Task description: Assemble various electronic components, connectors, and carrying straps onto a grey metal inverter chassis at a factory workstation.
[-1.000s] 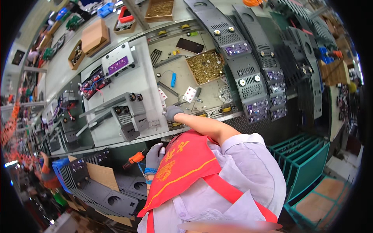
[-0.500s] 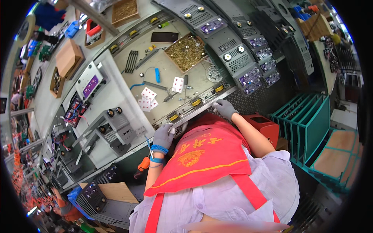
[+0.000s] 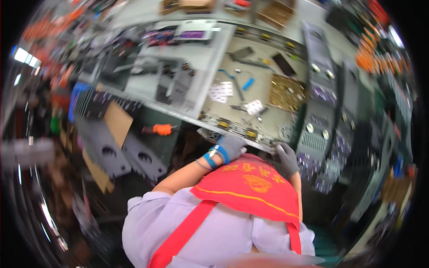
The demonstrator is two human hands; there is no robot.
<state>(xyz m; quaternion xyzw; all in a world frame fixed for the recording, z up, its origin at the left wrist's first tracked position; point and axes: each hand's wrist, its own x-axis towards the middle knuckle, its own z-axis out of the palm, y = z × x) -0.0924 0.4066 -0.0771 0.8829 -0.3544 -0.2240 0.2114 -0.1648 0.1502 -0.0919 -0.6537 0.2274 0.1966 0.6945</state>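
Note:
My left hand (image 3: pixel 230 146), in a grey glove with a blue wrist strap (image 3: pixel 215 156), is at the front rail (image 3: pixel 250 142) of the bench. Motion smears its fingers, so I cannot tell whether they are closed. My right hand (image 3: pixel 287 158), also in a grey glove, is farther right by the same rail, its fingers loosely apart and nothing visible in them. The red apron (image 3: pixel 254 183) lies just below both hands. On the bench past the rail are playing cards (image 3: pixel 221 91), another card (image 3: pixel 255 107), a blue piece (image 3: pixel 248 83) and a tray of small brass-coloured parts (image 3: pixel 286 93).
Grey metal housings with circuit boards (image 3: pixel 315 138) stand to the right. On the left bench lie a grey bracket assembly (image 3: pixel 174 85) and a white panel (image 3: pixel 195 29). An orange-handled tool (image 3: pixel 161 129) hangs below the bench edge, near grey panels (image 3: pixel 105 143). A phone (image 3: pixel 284 64) lies farther back.
The view has swung to the right-leaning side of the scene's left, so the bench appears shifted rightward and tilted. My hands appear closer together, both still near the rail.

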